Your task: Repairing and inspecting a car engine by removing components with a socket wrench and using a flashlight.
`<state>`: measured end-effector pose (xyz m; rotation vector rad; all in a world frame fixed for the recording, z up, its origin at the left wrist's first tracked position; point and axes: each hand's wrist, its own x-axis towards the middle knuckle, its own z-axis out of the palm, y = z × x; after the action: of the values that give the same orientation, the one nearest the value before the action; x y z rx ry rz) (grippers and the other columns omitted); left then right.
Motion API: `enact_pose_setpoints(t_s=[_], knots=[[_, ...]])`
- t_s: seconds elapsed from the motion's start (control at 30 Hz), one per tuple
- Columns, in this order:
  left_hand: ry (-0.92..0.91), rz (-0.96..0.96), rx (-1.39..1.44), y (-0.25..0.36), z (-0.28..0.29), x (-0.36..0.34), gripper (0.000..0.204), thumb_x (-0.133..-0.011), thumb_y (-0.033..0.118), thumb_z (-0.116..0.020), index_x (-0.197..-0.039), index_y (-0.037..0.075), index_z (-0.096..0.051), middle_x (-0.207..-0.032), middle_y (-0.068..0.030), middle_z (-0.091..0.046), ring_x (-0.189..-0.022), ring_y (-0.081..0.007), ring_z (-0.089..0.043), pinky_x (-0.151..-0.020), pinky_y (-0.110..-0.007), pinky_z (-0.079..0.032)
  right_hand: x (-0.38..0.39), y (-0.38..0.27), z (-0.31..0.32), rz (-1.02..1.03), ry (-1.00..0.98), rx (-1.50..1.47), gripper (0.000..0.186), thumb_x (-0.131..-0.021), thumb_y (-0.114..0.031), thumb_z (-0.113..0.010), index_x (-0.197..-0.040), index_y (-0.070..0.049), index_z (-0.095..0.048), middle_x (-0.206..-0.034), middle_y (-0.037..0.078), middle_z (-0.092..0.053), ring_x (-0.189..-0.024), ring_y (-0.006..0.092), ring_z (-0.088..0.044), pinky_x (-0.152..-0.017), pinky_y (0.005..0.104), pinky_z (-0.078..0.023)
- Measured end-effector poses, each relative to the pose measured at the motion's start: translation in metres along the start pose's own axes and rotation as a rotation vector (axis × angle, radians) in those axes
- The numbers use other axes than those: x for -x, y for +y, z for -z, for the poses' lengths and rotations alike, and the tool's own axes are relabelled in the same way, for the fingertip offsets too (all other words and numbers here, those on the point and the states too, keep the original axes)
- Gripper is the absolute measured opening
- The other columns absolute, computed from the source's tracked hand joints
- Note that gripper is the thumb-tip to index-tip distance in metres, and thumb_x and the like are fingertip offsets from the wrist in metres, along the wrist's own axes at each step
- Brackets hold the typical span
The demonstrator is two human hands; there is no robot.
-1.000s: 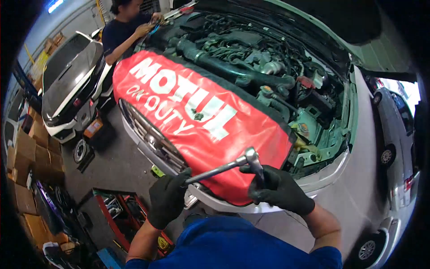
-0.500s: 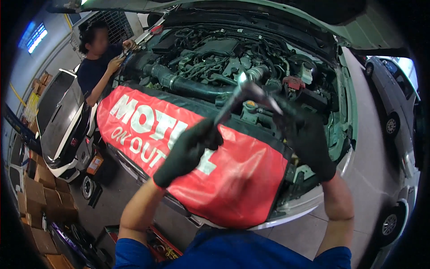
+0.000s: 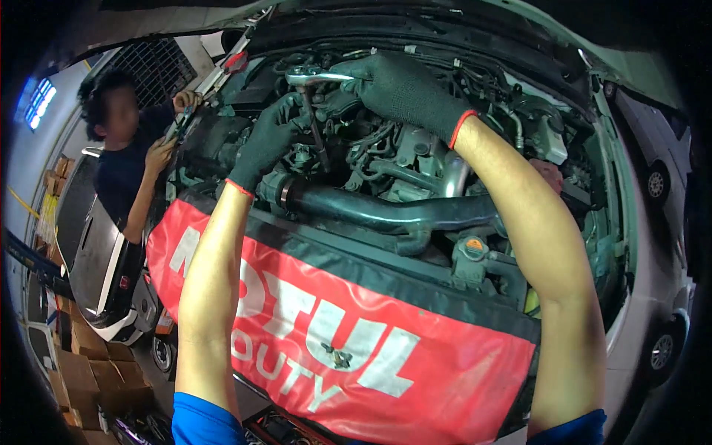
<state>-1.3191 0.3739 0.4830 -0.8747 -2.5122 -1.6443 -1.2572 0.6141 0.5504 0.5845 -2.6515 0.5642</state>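
A chrome ratchet (image 3: 320, 76) lies level over the engine, its handle in the grip of my right hand (image 3: 408, 87), which wears a black glove with a red cuff. Downward from the ratchet's head runs a long extension bar (image 3: 317, 137), whose lower end is deep among the engine (image 3: 374, 141) parts. My left hand (image 3: 276, 137), gloved the same way, has its fingers curled around the upper part of the bar, just below the ratchet head. A thick black intake hose (image 3: 386, 211) crosses in front of both hands.
A red fender cover (image 3: 452, 378) drapes the car's front, with small metal bolts (image 3: 339, 357) on it. At the left, a co-worker (image 3: 122, 156) leans on the car's side. Cardboard boxes (image 3: 111, 378) and a dark-and-white car front (image 3: 96, 259) stand behind. The raised hood hangs overhead.
Both hands have moved forward and left, from above the red cover to deep over the engine. The ratchet with its bar has gone with them, and the bar points down among the engine parts.
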Motion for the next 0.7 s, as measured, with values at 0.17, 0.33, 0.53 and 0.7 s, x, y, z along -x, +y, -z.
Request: enact_pose_setpoints(t_s=[0.17, 0.33, 0.53, 0.7], knots=[[-0.113, -0.012, 0.156, -0.038, 0.002, -0.032, 0.034, -0.091, 0.007, -0.062, -0.125, 0.004, -0.057, -0.112, -0.0019, -0.063, -0.104, -0.0128, -0.058, -0.091, -0.030, -0.050, -0.037, 0.051, -0.036, 0.133, 0.001, -0.130, 0.037, -0.086, -0.023, -0.059, -0.122, -0.027, -0.067, -0.087, 0.013, -0.071, -0.077, 0.0267, -0.069, -0.076, 0.0419, -0.054], [-0.160, -0.101, 0.074, -0.056, -0.021, -0.038, 0.034, -0.091, 0.011, -0.063, -0.124, 0.006, -0.056, -0.111, -0.0012, -0.062, -0.099, -0.0132, -0.059, -0.086, -0.031, -0.052, -0.032, 0.078, -0.046, 0.103, -0.135, -0.157, 0.037, -0.087, -0.019, -0.055, -0.122, -0.023, -0.067, -0.088, 0.014, -0.070, -0.079, 0.0251, -0.068, -0.077, 0.0404, -0.054], [-0.058, -0.027, 0.041, -0.086, -0.041, -0.019, 0.030, -0.091, 0.013, -0.062, -0.120, 0.005, -0.059, -0.108, -0.0019, -0.065, -0.098, -0.0122, -0.059, -0.085, -0.030, -0.050, -0.011, 0.081, -0.078, 0.235, 0.044, -0.001, 0.033, -0.088, -0.019, -0.051, -0.116, -0.019, -0.069, -0.092, 0.018, -0.069, -0.080, 0.0307, -0.068, -0.078, 0.0436, -0.054], [-0.027, -0.118, -0.142, -0.099, -0.039, -0.025, 0.037, -0.091, 0.011, -0.061, -0.127, 0.002, -0.054, -0.113, -0.0112, -0.064, -0.105, -0.0211, -0.060, -0.094, -0.035, -0.046, 0.000, 0.076, -0.072, 0.049, -0.102, 0.043, 0.032, -0.089, -0.023, -0.051, -0.115, -0.016, -0.069, -0.096, 0.019, -0.069, -0.083, 0.0333, -0.068, -0.079, 0.0450, -0.054]])
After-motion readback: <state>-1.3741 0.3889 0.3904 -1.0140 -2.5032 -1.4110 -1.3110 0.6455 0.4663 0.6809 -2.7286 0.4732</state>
